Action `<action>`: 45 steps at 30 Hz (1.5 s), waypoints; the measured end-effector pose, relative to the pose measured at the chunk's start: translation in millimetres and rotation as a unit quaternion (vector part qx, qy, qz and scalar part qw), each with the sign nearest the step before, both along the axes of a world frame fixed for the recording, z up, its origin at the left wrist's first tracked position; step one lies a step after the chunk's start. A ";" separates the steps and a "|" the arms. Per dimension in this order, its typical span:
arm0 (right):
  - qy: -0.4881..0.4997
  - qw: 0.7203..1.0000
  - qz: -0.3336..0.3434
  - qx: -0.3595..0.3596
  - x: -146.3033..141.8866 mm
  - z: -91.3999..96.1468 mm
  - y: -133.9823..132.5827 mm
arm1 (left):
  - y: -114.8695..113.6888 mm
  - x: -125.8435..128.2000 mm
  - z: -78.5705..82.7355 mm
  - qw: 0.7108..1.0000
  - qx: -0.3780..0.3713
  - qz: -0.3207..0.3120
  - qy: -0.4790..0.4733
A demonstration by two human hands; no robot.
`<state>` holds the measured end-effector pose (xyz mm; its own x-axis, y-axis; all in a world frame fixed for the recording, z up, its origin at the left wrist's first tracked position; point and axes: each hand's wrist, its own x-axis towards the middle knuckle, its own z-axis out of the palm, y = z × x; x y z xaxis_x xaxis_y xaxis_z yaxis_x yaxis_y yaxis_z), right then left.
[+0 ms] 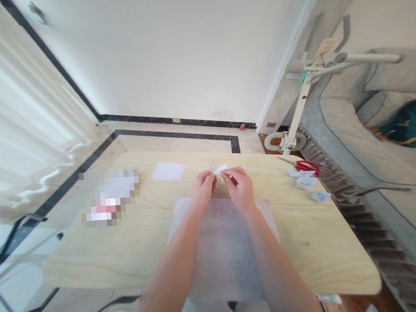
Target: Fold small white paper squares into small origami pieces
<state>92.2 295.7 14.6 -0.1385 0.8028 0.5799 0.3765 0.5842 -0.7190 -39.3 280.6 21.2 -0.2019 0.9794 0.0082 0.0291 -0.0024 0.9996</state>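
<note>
Both hands meet above the far middle of a pale wooden table (pixel 129 247). My left hand (pixel 203 188) and my right hand (pixel 239 186) pinch a small folded piece of white paper (pixel 220 169) between their fingertips. Under my forearms lies a large translucent sheet (pixel 225 254) with faint printed lines. A square white paper (pixel 168 171) lies flat further left on the table.
Red-handled scissors (pixel 305 165) and a few folded white paper pieces (pixel 306 182) lie at the table's right edge. A blurred-out object (pixel 109 196) sits on the left. A grey sofa (pixel 364 154) and a white stand (pixel 298 116) are to the right; curtains hang left.
</note>
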 end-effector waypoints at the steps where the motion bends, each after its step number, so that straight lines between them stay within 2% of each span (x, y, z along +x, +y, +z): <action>1: 0.000 1.000 0.000 0.001 -0.2 -0.3 0.1 | 0.0 -0.2 -1.0 1.000 0.004 -0.003 0.003; 8: -0.007 1.000 0.005 0.003 -1.8 -1.3 0.3 | 1.3 -1.7 -5.3 1.000 0.026 -0.011 0.010; 27: -0.032 0.999 0.000 0.008 -2.1 -1.0 -2.4 | -0.6 -2.2 5.0 1.000 -0.003 0.006 -0.001; 35: -0.041 0.999 -0.007 0.010 -2.8 -2.9 -1.8 | 1.9 -3.3 1.1 0.999 0.019 0.021 0.037; 39: -0.038 0.999 -0.008 0.018 -3.5 -3.6 -2.2 | 1.1 -3.6 2.8 0.999 -0.011 0.028 0.012; 42: -0.021 0.999 -0.038 0.028 -3.1 -3.1 -1.9 | 2.7 -5.3 1.5 0.998 -0.033 0.058 -0.017; 45: 0.013 0.998 -0.060 0.019 -2.8 -2.4 -0.6 | 5.0 -5.6 -1.7 0.996 -0.007 0.081 -0.043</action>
